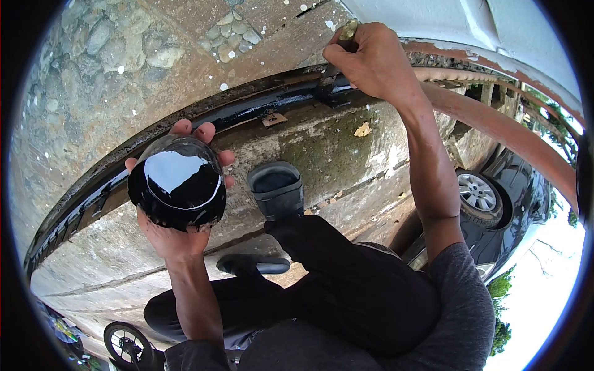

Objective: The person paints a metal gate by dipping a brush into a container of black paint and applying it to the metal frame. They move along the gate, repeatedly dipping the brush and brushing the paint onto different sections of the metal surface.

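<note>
My left hand is wrapped round a rounded cup of glossy black paint, its fingertips showing along the far rim. Black drips run down the near side of the cup. In my right hand a paintbrush is gripped by its handle, with the dark bristles low against the pipe. Wet, shiny black paint coats the pipe left of the brush. To the right of my right wrist, a pipe length is reddish brown.
Pebbled paving lies beyond the pipe; a mossy concrete wall lies on the near side. My dark boot rests near the wall. A white panel stands at upper right. A dark car and a wheel are farther off.
</note>
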A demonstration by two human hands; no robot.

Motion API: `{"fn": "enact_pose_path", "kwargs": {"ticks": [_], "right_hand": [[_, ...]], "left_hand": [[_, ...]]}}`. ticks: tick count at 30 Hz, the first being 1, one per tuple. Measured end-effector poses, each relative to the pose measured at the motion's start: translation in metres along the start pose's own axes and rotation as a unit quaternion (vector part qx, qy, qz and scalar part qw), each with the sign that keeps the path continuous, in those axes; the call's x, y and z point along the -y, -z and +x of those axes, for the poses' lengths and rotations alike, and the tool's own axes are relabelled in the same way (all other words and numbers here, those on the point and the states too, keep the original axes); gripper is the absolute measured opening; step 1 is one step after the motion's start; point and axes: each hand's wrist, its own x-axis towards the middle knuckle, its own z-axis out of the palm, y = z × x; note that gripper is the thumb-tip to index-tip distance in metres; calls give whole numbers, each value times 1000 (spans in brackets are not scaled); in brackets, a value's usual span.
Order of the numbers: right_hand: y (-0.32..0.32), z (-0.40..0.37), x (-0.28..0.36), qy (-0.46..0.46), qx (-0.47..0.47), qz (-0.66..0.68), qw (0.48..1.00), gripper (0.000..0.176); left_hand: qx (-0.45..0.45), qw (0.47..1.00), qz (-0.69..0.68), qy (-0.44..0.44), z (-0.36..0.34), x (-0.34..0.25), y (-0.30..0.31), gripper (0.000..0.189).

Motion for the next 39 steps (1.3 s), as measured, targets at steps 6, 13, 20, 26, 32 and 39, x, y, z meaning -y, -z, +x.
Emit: {"fn": "enact_pose_path", "kwargs": {"ticks": [6, 13, 20, 26, 32, 39], "right_hand": [[8, 2, -4, -1, -28, -68, 997, 45], [3, 1, 3, 55, -19, -119, 991, 44], [2, -8, 37, 27, 28, 143, 989, 34], [-39, -1, 23, 22, 92, 97, 991, 24], [-39, -7, 27, 12, 38, 122, 992, 36], [-43, -5, 40, 161, -9, 37, 986, 33]], "left_hand": [[-1, 1000, 2, -6, -2, -1, -2, 78], [-20, 1000, 11, -10, -8, -3, -4, 78], [-11, 1000, 6, -26, -30, -10, 9, 76], [-29, 999, -31, -24, -43, -9, 15, 75], [-20, 999, -33, -26, -41, -4, 15, 78], [-20, 1000, -17, -16, -41, 3, 20, 78]]}}
